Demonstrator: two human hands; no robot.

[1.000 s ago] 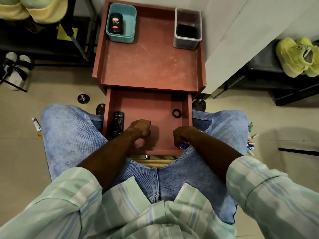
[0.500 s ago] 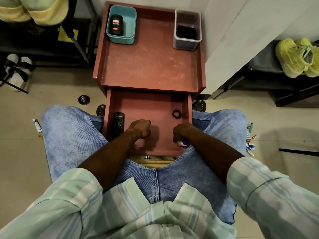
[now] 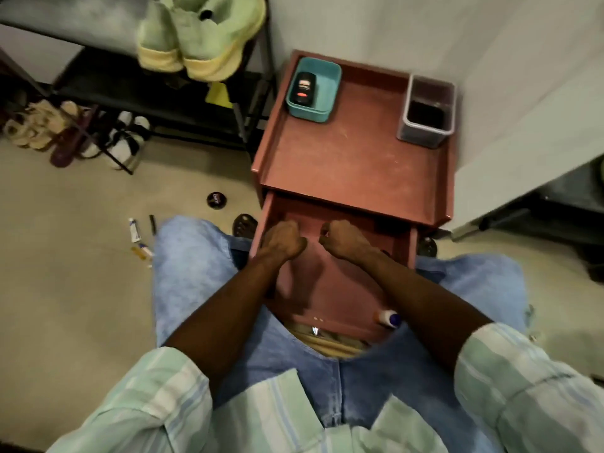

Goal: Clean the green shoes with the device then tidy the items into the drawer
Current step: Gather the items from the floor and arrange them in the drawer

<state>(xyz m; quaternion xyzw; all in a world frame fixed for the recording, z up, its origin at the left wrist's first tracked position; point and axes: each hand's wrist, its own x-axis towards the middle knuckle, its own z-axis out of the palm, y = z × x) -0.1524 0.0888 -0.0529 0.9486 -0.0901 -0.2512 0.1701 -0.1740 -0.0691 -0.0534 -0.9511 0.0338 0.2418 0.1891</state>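
Both fists curled over open reddish drawer [image 3: 330,289]: left hand [image 3: 283,240], right hand [image 3: 341,238], apparently gripping nothing. Small rounded white bottle [image 3: 387,318] in drawer's near corner.

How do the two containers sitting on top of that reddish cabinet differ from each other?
The teal tray is opaque, low and wide, and stands at the back left corner; the clear bin is see-through, taller and narrower, at the back right. The teal tray holds a small black device with a red mark; the clear bin shows only something dark at its bottom, too blurred to name. Both are open-topped, rectangular and upright on the cabinet top.
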